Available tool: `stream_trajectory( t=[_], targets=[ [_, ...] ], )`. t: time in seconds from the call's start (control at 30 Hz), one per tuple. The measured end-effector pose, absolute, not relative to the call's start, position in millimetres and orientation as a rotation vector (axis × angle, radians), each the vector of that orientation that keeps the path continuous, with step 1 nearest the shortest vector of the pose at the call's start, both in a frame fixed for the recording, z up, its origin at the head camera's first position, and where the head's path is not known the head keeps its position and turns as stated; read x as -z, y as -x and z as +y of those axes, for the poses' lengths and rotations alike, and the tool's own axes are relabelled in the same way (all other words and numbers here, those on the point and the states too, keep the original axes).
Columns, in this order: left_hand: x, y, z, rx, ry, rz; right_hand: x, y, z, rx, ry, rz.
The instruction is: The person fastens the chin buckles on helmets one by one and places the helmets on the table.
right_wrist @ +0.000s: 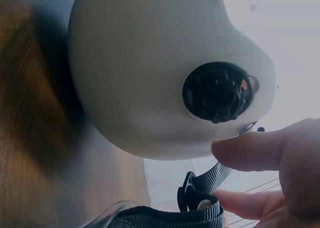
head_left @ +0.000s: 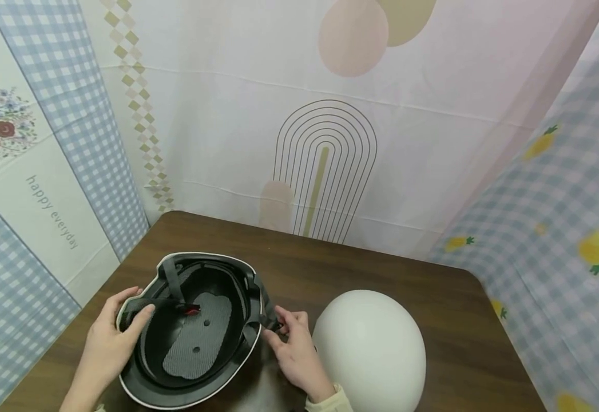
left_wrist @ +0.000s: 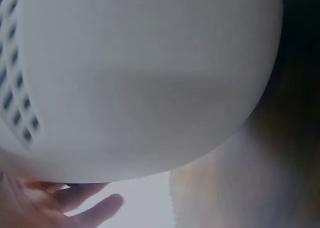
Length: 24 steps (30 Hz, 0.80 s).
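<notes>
An upturned white helmet [head_left: 188,343] with a black lining and a grey pad inside is at the table's front left. My left hand [head_left: 108,337] grips its left rim, thumb over the edge. The left wrist view shows the shell's white outside [left_wrist: 150,98] with a grid of vent holes, and my left fingers [left_wrist: 95,208] at the rim. On the other side my right hand [head_left: 296,349] pinches a black chin strap [head_left: 268,312]. Up close, the strap carries a black slider [right_wrist: 187,190], and a round black knob [right_wrist: 217,92] sits on the shell.
A smooth white dome [head_left: 371,349] stands on the brown wooden table [head_left: 448,309] just right of my right hand. A printed cloth [head_left: 217,143] hangs behind the table, with checked cloths on both sides.
</notes>
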<state>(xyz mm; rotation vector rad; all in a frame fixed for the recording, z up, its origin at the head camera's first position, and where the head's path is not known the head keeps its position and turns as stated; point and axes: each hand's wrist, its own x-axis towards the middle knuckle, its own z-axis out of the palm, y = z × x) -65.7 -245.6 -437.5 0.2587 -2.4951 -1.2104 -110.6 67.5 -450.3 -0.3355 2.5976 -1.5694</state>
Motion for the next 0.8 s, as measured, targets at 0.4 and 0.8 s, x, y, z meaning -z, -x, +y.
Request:
stream_trajectory(
  t=[0.4, 0.8],
  targets=[
    [430.7, 74.7, -231.0, 0.366, 0.265, -2.447, 459.4, 104.3, 68.8, 1.32, 0.437, 2.615],
    [435.3, 79.6, -225.3, 0.3, 0.108, -2.425, 463.8, 89.4, 69.7, 1.293, 0.43, 2.433]
  ],
)
